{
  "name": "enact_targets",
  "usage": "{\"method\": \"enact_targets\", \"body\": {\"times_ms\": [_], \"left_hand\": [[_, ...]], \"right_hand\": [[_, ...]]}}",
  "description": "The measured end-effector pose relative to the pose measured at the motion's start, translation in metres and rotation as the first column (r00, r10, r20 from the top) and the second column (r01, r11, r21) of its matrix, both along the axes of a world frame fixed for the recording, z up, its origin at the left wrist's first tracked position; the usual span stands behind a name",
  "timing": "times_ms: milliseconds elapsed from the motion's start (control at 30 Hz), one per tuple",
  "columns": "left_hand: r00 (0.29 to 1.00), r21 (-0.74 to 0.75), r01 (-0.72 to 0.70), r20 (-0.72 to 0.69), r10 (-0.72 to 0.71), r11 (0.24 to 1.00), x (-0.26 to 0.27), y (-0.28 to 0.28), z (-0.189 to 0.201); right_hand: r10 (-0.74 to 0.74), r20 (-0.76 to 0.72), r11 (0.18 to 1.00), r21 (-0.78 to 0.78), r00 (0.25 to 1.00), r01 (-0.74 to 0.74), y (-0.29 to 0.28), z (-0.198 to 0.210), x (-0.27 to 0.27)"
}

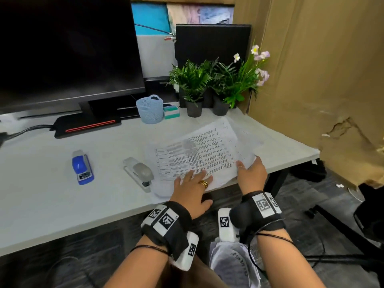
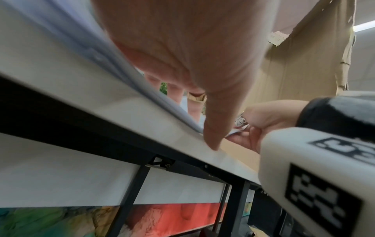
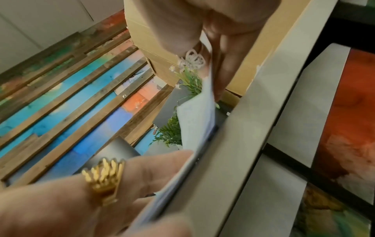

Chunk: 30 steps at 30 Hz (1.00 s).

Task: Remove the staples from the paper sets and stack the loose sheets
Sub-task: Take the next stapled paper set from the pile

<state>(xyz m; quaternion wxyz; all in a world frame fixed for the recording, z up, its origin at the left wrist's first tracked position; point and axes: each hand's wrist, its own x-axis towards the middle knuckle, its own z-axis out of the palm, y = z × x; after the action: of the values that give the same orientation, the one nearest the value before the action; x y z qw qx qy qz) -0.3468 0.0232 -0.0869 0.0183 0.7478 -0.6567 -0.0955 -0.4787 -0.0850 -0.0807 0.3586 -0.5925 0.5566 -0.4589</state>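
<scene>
A set of printed paper sheets lies askew at the desk's near edge, its near side hanging slightly past that edge. My left hand, wearing a gold ring, presses flat on the near part of the sheets with straight fingers, thumb off the desk edge. My right hand pinches the sheets' right near corner, thumb on top and fingers under. The left wrist view shows the sheet edges and the right hand on the corner. In the right wrist view that corner is lifted off the desk edge.
A grey stapler lies just left of the sheets, a blue stapler further left. Behind stand a monitor, a blue basket and potted plants. A cardboard wall closes the right. Crumpled paper rests on my lap.
</scene>
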Motion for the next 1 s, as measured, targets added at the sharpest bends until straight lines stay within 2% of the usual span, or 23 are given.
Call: {"method": "enact_targets", "body": {"times_ms": [133, 233, 300, 367, 433, 500, 567, 600, 733, 833, 900, 1000], "left_hand": [[0.987, -0.152, -0.062, -0.156, 0.038, 0.986, 0.007, 0.008, 0.016], [0.978, -0.373, -0.126, -0.204, 0.051, 0.919, 0.018, 0.013, 0.044], [0.977, -0.54, -0.174, -0.196, 0.078, 0.824, 0.026, 0.016, 0.068], [0.97, -0.686, -0.231, -0.215, 0.111, 0.69, 0.034, 0.017, 0.093], [0.947, -0.781, -0.311, -0.305, 0.104, 0.541, 0.041, 0.019, 0.114], [0.892, -0.826, -0.414, -0.451, -0.008, 0.383, 0.049, 0.023, 0.126], [0.803, -0.812, -0.513, -0.568, -0.18, 0.277, 0.056, 0.03, 0.131], [0.785, -0.814, -0.527, -0.577, -0.225, 0.245, 0.06, 0.035, 0.132], [0.881, -0.901, -0.419, -0.433, -0.191, 0.108, 0.063, 0.06, 0.137], [0.906, -0.917, -0.4, -0.393, -0.155, -0.013, 0.058, 0.081, 0.153], [0.914, -0.921, -0.386, -0.375, -0.154, -0.05, 0.057, 0.094, 0.164], [0.928, -0.927, -0.371, -0.366, -0.077, -0.064, 0.06, 0.111, 0.176]], "right_hand": [[0.015, 0.193, 0.989, -0.145, 0.981, 0.014, 0.009, 0.017, 0.005], [0.112, 0.327, 0.958, -0.288, 0.938, -0.014, 0.015, 0.038, 0.006], [0.192, 0.368, 0.918, -0.396, 0.91, -0.033, 0.02, 0.051, 0.007], [0.252, 0.367, 0.868, -0.494, 0.895, -0.041, 0.026, 0.062, 0.01], [0.287, 0.335, 0.815, -0.577, 0.897, -0.045, 0.033, 0.07, 0.013], [0.303, 0.278, 0.763, -0.644, 0.912, -0.057, 0.041, 0.073, 0.014], [0.326, 0.229, 0.72, -0.689, 0.917, -0.084, 0.049, 0.075, 0.014], [0.348, 0.215, 0.702, -0.705, 0.912, -0.102, 0.053, 0.076, 0.014], [0.449, 0.244, 0.669, -0.73, 0.86, -0.142, 0.069, 0.094, 0.014], [0.493, 0.256, 0.621, -0.773, 0.831, -0.13, 0.079, 0.11, 0.018], [0.525, 0.311, 0.62, -0.777, 0.792, -0.106, 0.085, 0.118, 0.023], [0.595, 0.347, 0.619, -0.773, 0.725, -0.138, 0.095, 0.122, 0.032]]}}
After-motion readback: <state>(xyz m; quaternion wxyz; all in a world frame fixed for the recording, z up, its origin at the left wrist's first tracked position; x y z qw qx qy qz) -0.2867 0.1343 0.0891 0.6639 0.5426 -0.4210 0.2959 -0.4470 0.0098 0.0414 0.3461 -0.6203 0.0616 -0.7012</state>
